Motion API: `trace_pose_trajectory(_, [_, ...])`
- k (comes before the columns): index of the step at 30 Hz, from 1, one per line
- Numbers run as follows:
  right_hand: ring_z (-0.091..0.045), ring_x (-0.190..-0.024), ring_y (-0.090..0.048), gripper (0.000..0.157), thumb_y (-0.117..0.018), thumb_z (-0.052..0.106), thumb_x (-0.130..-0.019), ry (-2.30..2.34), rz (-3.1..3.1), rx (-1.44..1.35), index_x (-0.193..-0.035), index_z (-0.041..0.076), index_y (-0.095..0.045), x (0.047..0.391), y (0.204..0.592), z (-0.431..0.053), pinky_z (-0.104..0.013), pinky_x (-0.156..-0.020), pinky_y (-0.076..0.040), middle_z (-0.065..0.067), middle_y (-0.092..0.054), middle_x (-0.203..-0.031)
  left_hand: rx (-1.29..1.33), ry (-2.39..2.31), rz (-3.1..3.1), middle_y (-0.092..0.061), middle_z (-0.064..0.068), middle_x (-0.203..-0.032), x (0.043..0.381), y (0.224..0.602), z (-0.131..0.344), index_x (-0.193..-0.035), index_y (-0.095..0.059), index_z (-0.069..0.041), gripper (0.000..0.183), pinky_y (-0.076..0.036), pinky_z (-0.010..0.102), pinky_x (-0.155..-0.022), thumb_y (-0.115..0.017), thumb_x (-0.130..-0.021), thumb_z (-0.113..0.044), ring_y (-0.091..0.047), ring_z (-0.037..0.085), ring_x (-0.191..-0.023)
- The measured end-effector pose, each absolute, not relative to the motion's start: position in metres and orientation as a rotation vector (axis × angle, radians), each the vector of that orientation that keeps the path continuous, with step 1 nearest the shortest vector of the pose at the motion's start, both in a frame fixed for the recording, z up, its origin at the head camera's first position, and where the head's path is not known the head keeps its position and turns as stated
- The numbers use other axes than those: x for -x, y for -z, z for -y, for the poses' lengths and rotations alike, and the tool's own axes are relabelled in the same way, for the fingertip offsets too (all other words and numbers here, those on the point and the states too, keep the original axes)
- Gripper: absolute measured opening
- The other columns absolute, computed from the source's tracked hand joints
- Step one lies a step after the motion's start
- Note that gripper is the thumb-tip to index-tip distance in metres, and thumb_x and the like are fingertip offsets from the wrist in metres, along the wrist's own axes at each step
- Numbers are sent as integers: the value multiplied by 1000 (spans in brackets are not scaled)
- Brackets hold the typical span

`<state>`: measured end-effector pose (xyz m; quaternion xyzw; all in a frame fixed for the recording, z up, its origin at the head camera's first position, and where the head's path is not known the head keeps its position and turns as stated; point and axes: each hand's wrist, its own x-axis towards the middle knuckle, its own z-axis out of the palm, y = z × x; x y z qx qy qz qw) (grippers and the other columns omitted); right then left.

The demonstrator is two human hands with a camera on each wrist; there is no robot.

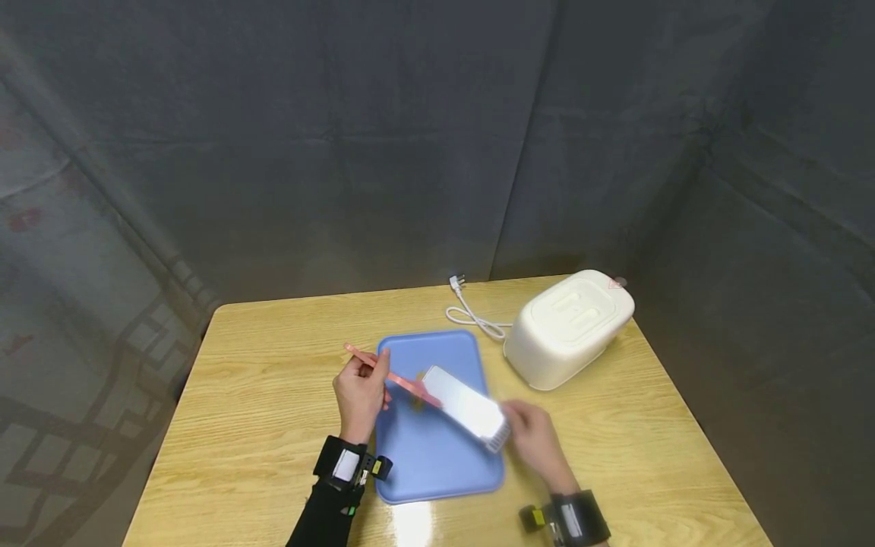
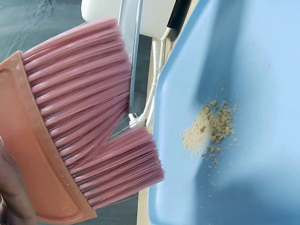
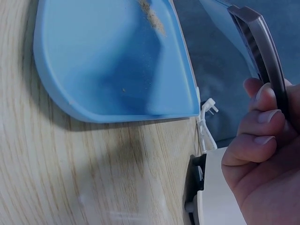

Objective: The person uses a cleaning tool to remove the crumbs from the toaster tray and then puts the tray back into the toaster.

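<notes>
My left hand (image 1: 360, 399) grips a pinkish-orange brush (image 2: 51, 159) with long pink bristles, partly splayed in the left wrist view. My right hand (image 1: 536, 441) pinches the slatted end of a flat, shiny crumb tray (image 1: 468, 406), held at a tilt over the blue tray (image 1: 437, 471). In the head view the bristles overlap the crumb tray's upper part. From the right wrist the dark slotted end (image 3: 262, 47) shows between thumb and curled fingers. A small heap of tan crumbs (image 2: 211, 126) lies on the blue tray, with specks scattered around it.
A cream toaster (image 1: 570, 327) stands at the back right of the wooden table (image 1: 260, 395). Its white cord and plug (image 1: 472, 311) lie looped behind the blue tray. Dark cloth (image 1: 342, 152) hangs around the table.
</notes>
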<state>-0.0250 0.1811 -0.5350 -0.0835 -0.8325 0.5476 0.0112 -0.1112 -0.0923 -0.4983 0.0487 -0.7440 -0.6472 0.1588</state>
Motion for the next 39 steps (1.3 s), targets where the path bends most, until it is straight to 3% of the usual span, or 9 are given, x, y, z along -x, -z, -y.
trace_pose_trajectory(9, [-19, -91, -69, 17, -61, 11, -102, -1699, 2606, 271, -111, 1, -71, 25, 534, -180, -37, -86, -57, -11, -74, -104, -102, 1791, 2159, -55, 6, -50, 112, 497, 96, -82, -66, -9, 34, -39, 34, -26, -75, -94, -39, -52, 19, -30])
trace_pose_trajectory(18, [-18, -89, -69, 16, -60, 10, -101, -1725, 2600, 281, -110, 1, -71, 25, 537, -179, -33, -85, -57, -9, -74, -102, -120, 1796, 2172, -57, 14, -52, 112, 496, 98, -83, -67, -9, 34, -40, 32, -28, -74, -94, -40, -52, 18, -30])
trace_pose_trajectory(25, [-16, -85, -67, 16, -60, 9, -102, -1748, 2593, 285, -109, 1, -71, 25, 537, -180, -28, -81, -56, -7, -73, -99, -164, 1843, 2151, -58, 22, -56, 112, 498, 97, -85, -66, -5, 29, -40, 32, -28, -75, -95, -30, -51, 15, -31])
trace_pose_trajectory(31, [-17, -87, -68, 16, -60, 10, -102, -1724, 2606, 320, -110, 2, -71, 24, 534, -182, -30, -82, -56, -9, -73, -101, -155, 1891, 2144, -60, 27, -59, 101, 474, 94, -87, -64, 1, 21, -48, 45, -35, -71, -98, -15, -57, 22, -35])
trace_pose_trajectory(35, [-19, -90, -68, 16, -60, 10, -101, -1685, 2611, 322, -110, 1, -71, 23, 534, -183, -36, -84, -57, -11, -73, -103, -92, 1910, 2113, -62, 22, -58, 99, 470, 94, -86, -65, 3, 21, -48, 46, -36, -70, -98, -14, -60, 28, -37])
trace_pose_trajectory(39, [-20, -91, -68, 17, -61, 9, -101, -1683, 2607, 322, -111, 0, -70, 23, 536, -182, -38, -85, -57, -12, -73, -104, -29, 1926, 2068, -65, 13, -58, 100, 469, 92, -86, -65, 4, 19, -49, 42, -35, -68, -98, -10, -60, 27, -37])
